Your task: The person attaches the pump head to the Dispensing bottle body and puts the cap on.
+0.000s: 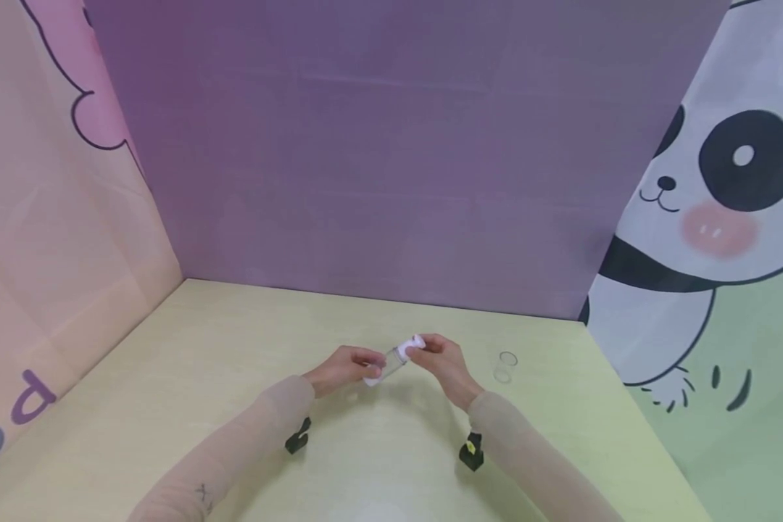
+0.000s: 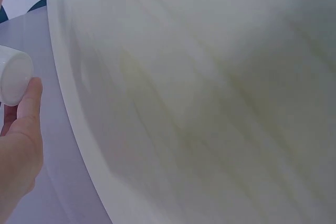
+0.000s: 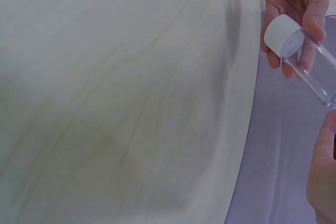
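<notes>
Between the two hands, above the table, a small clear bottle [image 1: 392,360] with white ends is held tilted, its upper end to the right. My left hand [image 1: 344,370] grips the lower end, around the white base [image 3: 280,32]. In the left wrist view, fingertips lie against that base. My right hand [image 1: 446,366] pinches the white top [image 1: 411,346] between thumb and fingers. The right wrist view has only part of the right hand [image 3: 323,177] at its edge, and the white top is out of sight there. The bottle's clear wall looks see-through, with no contents showing.
A clear cylindrical cap [image 1: 508,359] lies on the pale table [image 1: 378,464], right of the right hand. A purple panel [image 1: 391,159] stands along the table's back edge. Printed side panels flank it, one with a panda [image 1: 711,239].
</notes>
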Demonstrator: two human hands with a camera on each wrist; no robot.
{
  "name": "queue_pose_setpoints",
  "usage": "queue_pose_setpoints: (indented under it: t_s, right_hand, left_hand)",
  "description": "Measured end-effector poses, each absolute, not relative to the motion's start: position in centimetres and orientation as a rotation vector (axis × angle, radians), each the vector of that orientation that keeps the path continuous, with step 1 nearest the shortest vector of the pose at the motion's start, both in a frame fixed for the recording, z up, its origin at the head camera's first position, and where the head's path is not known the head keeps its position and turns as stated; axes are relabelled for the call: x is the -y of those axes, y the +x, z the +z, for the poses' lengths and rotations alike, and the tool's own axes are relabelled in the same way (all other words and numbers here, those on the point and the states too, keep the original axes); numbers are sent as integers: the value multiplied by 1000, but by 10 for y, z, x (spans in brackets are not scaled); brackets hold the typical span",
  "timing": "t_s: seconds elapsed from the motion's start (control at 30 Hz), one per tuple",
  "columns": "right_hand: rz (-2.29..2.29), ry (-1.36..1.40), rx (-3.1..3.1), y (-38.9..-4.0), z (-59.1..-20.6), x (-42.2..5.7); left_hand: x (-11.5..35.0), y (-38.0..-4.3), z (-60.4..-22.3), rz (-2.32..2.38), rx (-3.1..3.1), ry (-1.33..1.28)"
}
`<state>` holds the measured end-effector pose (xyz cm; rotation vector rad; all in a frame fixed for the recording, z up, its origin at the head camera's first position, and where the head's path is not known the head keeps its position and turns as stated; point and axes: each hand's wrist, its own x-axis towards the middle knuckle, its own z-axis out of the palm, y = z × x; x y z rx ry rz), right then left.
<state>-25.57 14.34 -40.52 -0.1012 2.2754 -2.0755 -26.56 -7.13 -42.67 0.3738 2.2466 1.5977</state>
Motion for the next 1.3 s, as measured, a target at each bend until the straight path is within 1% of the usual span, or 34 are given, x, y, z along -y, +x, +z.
queue_pose_setpoints:
  t_s: [0.23,0.57,1.3]
  right_hand:
    - [-2036,-65,-2302,-256,-405,-143]
    - [-1999,-65,-2307,-247,-392,-140]
    - [-2016,-48,-2291,-257,-408,-143]
  left_hand:
    - [71,-265,-426,1598,-2244,372]
    - [71,-266,-425,1586,-2257,381]
    - [70,-268,-427,1554,-2274,389]
